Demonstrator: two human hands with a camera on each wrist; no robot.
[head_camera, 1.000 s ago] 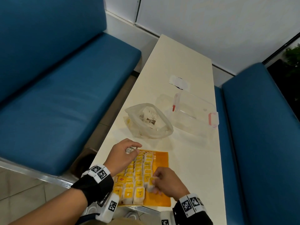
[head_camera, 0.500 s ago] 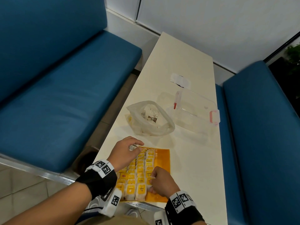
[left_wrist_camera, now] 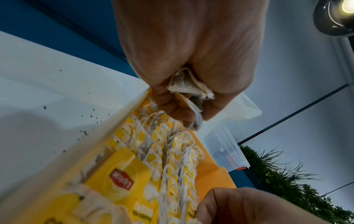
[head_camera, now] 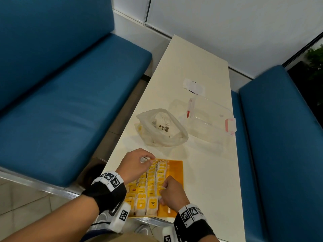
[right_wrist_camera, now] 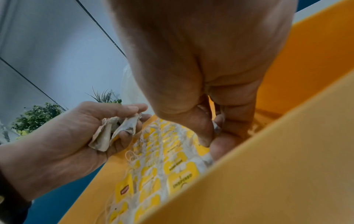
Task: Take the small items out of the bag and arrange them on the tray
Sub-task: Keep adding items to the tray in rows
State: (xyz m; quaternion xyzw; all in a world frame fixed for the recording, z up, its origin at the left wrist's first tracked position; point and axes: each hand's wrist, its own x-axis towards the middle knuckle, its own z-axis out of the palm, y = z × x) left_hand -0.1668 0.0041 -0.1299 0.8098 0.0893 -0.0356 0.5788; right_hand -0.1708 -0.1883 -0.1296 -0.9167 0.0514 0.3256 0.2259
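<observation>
An orange tray (head_camera: 176, 172) lies at the near end of the table, with rows of yellow-tagged tea bags (head_camera: 151, 186) on it. My left hand (head_camera: 137, 163) hovers over the tray's far left corner and grips a small bunch of tea bags (left_wrist_camera: 191, 91), also visible from the right wrist as crumpled tea bags (right_wrist_camera: 113, 131). My right hand (head_camera: 172, 191) is low over the right-hand row, thumb and finger pinching one tea bag (right_wrist_camera: 216, 128) against the tray (right_wrist_camera: 287, 151). The plastic bag (head_camera: 161, 127) sits open beyond the tray with more tea bags inside.
A clear plastic box (head_camera: 208, 119) with pink clips stands right of the bag. A white slip (head_camera: 193, 86) lies farther back. Blue benches (head_camera: 61, 102) flank the narrow table on both sides. Dark crumbs dot the table (left_wrist_camera: 57, 91) left of the tray.
My right hand has shifted a little left onto the right-hand row. My left hand has stayed at the tray's far corner with its bunch of tea bags.
</observation>
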